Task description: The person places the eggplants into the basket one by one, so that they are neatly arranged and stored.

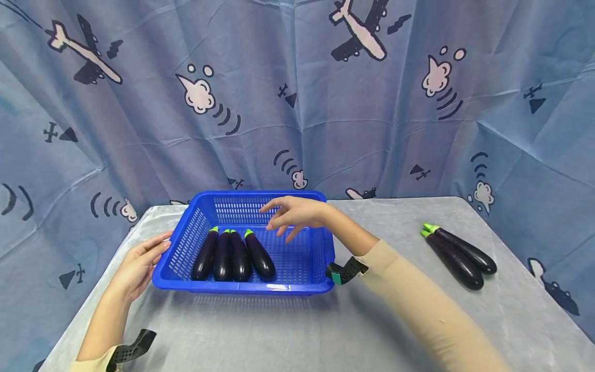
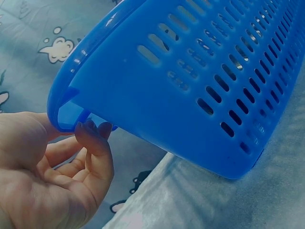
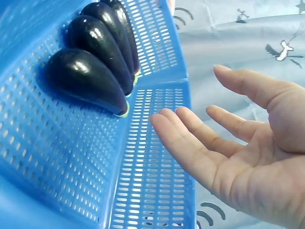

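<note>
A blue plastic basket with slotted walls stands on the table, several dark eggplants lying side by side in its left and middle part. My left hand pinches the basket's left rim; in the left wrist view the thumb and fingers curl at the rim's underside. Over the basket's right half hovers my right hand, its fingers spread and relaxed with nothing in them. The right wrist view shows the same hand apart from the eggplants, palm showing.
Two more eggplants with green stems lie together on the right side of the table. The grey-white cloth-covered table ends at a blue curtain printed with planes and clouds. Black bands circle both wrists.
</note>
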Demonstrator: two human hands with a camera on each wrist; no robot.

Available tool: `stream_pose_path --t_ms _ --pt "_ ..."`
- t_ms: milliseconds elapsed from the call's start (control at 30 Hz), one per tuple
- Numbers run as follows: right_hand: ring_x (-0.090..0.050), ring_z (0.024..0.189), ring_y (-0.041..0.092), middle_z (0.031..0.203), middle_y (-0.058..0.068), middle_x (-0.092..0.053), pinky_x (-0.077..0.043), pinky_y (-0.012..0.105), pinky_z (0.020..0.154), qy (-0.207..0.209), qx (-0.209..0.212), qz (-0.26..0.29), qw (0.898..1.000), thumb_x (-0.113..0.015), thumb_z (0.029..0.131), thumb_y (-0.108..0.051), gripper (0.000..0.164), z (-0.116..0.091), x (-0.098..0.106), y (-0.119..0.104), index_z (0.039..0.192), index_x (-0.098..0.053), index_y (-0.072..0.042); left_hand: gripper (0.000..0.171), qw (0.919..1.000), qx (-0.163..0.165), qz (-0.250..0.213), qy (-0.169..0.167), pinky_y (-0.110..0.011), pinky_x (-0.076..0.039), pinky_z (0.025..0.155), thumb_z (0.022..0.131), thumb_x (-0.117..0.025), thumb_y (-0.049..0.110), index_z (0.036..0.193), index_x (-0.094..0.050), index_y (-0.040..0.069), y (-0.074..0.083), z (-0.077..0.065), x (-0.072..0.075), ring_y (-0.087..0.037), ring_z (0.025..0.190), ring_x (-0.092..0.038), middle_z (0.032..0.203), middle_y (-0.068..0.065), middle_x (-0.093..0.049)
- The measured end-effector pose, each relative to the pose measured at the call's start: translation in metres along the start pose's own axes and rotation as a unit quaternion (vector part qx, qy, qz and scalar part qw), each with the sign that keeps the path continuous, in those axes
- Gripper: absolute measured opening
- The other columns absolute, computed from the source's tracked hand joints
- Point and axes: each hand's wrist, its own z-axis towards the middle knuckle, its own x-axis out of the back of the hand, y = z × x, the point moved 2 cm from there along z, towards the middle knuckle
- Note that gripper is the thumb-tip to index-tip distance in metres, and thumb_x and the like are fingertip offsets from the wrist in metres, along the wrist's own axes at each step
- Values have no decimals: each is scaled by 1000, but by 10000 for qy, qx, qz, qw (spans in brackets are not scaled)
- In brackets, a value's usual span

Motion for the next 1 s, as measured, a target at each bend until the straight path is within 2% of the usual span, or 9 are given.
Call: stream_pose_path --t_ms 300,367,500,600,800,1000 --pt "-72 110 32 135 25 -64 -65 46 88 541 575 -176 9967 -62 106 -10 56 -25 1 -1 158 -42 -6 34 10000 -6 9 -7 -27 -64 77 112 -51 14 112 -75 38 0 0 0 -8 93 -74 108 11 -76" --pt "-72 111 36 135 24 -65 -65 44 86 674 713 -167 9950 -63 105 -10 57 -29 1 0 158 -43 -6 34 10000 0 16 1 -27 -64 77 112 -52 14 112 -75 38 0 0 0 -8 93 -74 108 11 -76" --pt "-72 111 36 133 23 -67 -65 46 86 860 903 -174 9920 -65 105 -10 56 -40 1 0 157 -45 -6 33 10000 1 50 9 -27 -64 77 112 -52 15 112 -75 39 0 0 0 -8 93 -74 107 11 -76" --pt "-73 110 32 132 21 -67 -64 48 87 954 971 -236 9904 -65 105 -10 55 -48 0 -2 156 -46 -6 33 10000 -2 73 18 -27 -64 77 112 -52 15 112 -75 39 0 0 -1 -7 93 -74 107 11 -76" --pt "-71 115 38 132 20 -68 -64 50 90 1021 1073 -238 9887 -66 104 -9 55 -65 -3 -2 156 -47 -8 33 10000 -7 62 21 -27 -64 77 112 -52 15 112 -75 39 0 -1 -1 -7 93 -74 107 12 -76" --pt "-72 113 31 134 21 -66 -64 47 88 1057 1191 -252 9869 -67 104 -9 56 -79 -7 1 156 -46 -8 34 10000 -54 63 23 -26 -64 77 112 -52 15 112 -75 39 0 -1 -1 -7 93 -74 107 12 -76"
